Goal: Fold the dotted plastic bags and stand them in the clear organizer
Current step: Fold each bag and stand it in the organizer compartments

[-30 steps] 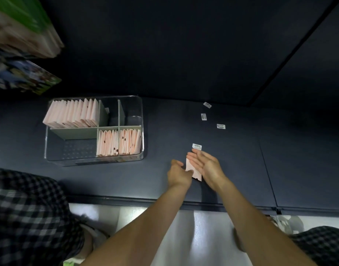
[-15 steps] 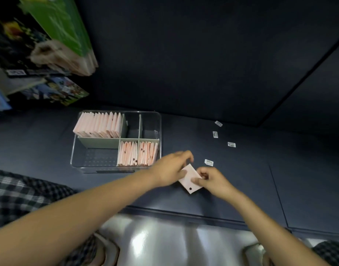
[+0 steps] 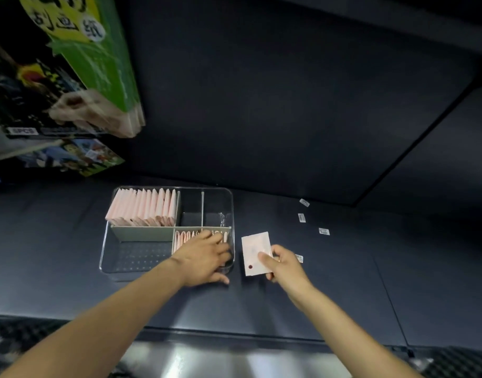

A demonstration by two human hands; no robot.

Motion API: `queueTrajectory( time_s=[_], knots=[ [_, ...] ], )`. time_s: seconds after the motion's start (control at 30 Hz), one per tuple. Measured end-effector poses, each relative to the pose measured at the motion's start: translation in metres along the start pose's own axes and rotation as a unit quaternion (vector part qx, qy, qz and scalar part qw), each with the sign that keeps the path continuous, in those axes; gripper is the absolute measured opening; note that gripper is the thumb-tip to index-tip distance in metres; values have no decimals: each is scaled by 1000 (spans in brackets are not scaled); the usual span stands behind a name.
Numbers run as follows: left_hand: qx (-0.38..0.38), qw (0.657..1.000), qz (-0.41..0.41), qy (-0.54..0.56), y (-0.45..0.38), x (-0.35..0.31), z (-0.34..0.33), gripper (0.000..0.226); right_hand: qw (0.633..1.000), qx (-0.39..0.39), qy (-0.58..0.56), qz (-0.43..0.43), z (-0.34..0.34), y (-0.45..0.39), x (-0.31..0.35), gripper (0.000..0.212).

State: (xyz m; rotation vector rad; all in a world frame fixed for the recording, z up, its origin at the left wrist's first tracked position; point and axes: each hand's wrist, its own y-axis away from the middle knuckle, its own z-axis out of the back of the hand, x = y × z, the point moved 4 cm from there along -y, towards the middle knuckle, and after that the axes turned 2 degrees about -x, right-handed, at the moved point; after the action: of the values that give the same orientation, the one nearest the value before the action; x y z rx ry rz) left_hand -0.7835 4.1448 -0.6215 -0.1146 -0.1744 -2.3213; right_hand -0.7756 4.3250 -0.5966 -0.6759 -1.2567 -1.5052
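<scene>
The clear organizer [image 3: 130, 264] stands on the dark shelf left of centre. Its back left compartment holds a row of upright pink folded bags [image 3: 143, 211]. The front right compartment holds more folded dotted bags [image 3: 184, 238]. My left hand [image 3: 204, 257] lies over that front right compartment, fingers spread on the bags' tops and thumb at the organizer's front wall. Just right of the organizer, my right hand [image 3: 282, 264] pinches a folded dotted bag [image 3: 255, 252] by its right edge; one dark dot shows near its lower left corner.
Several small white stickers [image 3: 324, 231] lie scattered on the dark shelf [image 3: 343, 290] to the right. Green and colourful product packs [image 3: 79, 64] hang at the upper left. A dark back panel rises behind the organizer. The shelf's front edge runs below my arms.
My left hand let go of the folded bag and moved left onto the bags in the organizer. My right hand lifted the folded bag toward the organizer's right side.
</scene>
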Motion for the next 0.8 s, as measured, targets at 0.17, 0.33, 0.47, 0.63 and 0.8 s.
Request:
queueTrajectory(
  time_s=[0.17,0.33,0.47,0.63,0.8],
  knots=[
    [24,1000,5,-13,-1,12,-4,72,998,-18,58,29,-23,-15,18,14],
    [15,1000,22,3,5,17,-10,67,948,-59,290,114,-46,-28,34,16],
    [1,999,33,8,9,19,-15,68,898,-63,415,130,-60,-30,38,14],
    [-21,998,49,18,12,19,-21,71,893,-47,441,76,-76,-35,34,21],
    [-54,994,74,56,15,19,-22,69,893,-33,446,45,-86,-37,29,27]
  ],
)
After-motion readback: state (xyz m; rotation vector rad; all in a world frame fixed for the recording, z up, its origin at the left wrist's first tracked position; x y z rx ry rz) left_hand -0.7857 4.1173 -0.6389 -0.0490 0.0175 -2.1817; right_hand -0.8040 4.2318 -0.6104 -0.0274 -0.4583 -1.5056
